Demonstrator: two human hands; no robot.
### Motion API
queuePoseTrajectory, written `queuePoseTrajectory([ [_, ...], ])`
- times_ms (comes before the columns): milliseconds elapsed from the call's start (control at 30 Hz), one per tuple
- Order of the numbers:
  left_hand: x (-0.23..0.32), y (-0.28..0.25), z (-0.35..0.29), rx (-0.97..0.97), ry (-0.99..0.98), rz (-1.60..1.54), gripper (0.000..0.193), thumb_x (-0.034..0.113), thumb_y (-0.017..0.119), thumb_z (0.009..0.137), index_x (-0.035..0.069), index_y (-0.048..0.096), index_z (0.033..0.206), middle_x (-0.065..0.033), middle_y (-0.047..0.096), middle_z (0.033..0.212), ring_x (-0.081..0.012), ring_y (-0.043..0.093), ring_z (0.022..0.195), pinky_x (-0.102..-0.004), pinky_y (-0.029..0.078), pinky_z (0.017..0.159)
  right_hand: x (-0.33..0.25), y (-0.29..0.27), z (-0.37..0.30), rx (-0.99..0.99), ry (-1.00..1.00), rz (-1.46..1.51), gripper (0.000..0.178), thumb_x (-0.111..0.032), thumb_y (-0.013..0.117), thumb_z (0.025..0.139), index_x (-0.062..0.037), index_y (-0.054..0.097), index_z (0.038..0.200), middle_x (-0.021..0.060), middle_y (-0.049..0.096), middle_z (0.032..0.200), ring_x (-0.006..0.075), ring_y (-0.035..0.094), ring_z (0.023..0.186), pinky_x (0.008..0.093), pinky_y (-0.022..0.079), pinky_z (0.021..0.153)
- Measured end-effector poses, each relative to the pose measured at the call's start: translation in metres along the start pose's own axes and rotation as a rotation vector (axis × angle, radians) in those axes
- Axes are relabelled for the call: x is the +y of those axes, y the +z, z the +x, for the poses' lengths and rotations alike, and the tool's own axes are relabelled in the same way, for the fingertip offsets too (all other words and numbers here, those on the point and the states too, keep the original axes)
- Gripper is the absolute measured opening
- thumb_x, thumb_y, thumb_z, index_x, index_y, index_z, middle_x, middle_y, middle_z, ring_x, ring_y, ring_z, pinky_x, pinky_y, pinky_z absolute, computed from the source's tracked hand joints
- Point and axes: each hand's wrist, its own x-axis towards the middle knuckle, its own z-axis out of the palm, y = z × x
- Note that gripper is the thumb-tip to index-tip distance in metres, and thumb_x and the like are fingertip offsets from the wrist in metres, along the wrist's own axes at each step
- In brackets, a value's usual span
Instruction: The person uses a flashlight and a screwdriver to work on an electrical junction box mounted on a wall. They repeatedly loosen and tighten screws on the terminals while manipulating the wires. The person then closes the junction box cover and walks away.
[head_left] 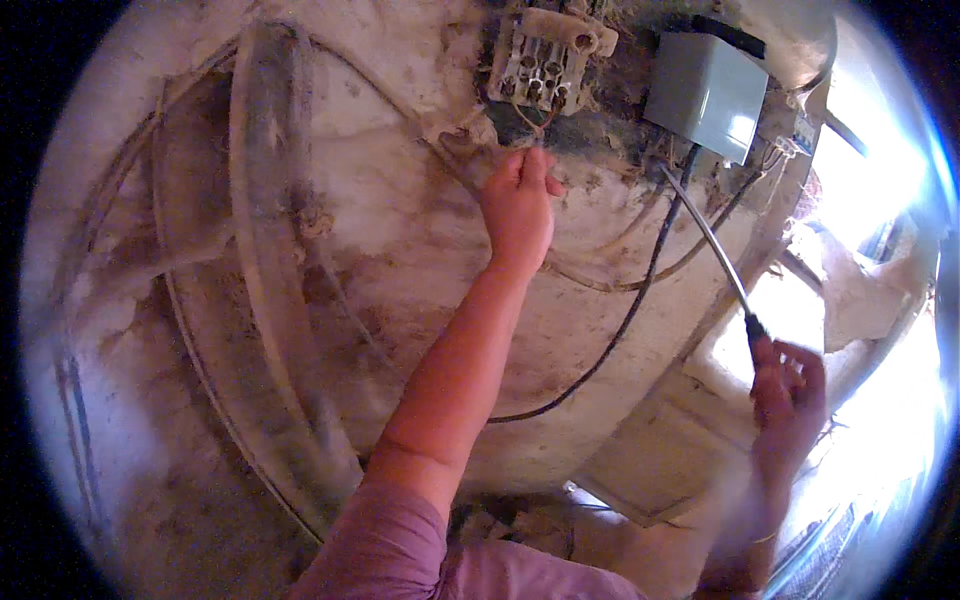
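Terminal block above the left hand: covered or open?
Open. The terminal block shows bare metal contacts at its front; wires run from its lower edge to the left hand.

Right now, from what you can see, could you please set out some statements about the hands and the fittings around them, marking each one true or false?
1. The right hand holds a screwdriver by its handle. True.
2. The left hand pinches thin wires below the pale terminal block. True.
3. A dark cable curves down from below the grey box. True.
4. The screwdriver's tip is in the terminal block. False: it is just below the grey box's lower edge.
5. The grey box is left of the terminal block. False: it is to the right.
6. The left arm's sleeve is green. False: the sleeve is purple.
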Motion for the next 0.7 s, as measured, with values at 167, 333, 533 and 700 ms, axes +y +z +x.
queuePoseTrajectory([
  [167, 0.003, -0.012, 0.0, 0.002, 0.077, 0.082, 0.027, 0.023, 0.048, 0.091, 0.001, 0.058, 0.078, -0.0024, 0.053, 0.058, -0.0099, 0.05, 0.051, -0.0256, 0.038, 0.05, 0.103, -0.008, -0.052, 0.038, 0.14, 0.406, 0.013, -0.007, 0.067, 0.078, -0.0067, 0.057, 0.088, -0.0014, 0.055, 0.069, 0.0051, 0.044, 0.054, 0.0172, 0.034, 0.045],
  [333, 0.002, -0.016, 0.004, 0.025, 0.047, 0.019, 0.028, 0.023, 0.048, 0.092, 0.001, 0.056, 0.076, -0.0012, 0.05, 0.056, -0.0088, 0.048, 0.05, -0.0245, 0.038, 0.049, 0.123, -0.013, -0.075, -0.025, 0.266, 0.1, 0.01, -0.006, 0.066, 0.079, -0.0077, 0.057, 0.085, -0.0023, 0.052, 0.064, 0.0045, 0.041, 0.05, 0.018, 0.031, 0.042],
  [533, 0.006, -0.013, -0.001, 0.023, 0.063, 0.15, 0.028, 0.025, 0.049, 0.092, 0.002, 0.057, 0.079, -0.0008, 0.051, 0.056, -0.0084, 0.048, 0.05, -0.0236, 0.037, 0.048, 0.12, -0.028, -0.091, 0.014, 0.426, 0.238, 0.012, -0.007, 0.068, 0.079, -0.0079, 0.056, 0.082, 0.0, 0.057, 0.067, 0.005, 0.043, 0.051, 0.0186, 0.031, 0.043],
  [700, 0.002, -0.014, 0.001, 0.021, 0.006, 0.031, 0.024, 0.026, 0.052, 0.091, 0.004, 0.058, 0.084, -0.0011, 0.056, 0.062, -0.0079, 0.049, 0.053, -0.0224, 0.037, 0.048, 0.155, -0.038, -0.104, 0.02, 0.346, 0.247, 0.012, -0.001, 0.066, 0.078, -0.007, 0.056, 0.082, 0.0025, 0.059, 0.075, 0.0061, 0.047, 0.057, 0.0188, 0.036, 0.049],
])
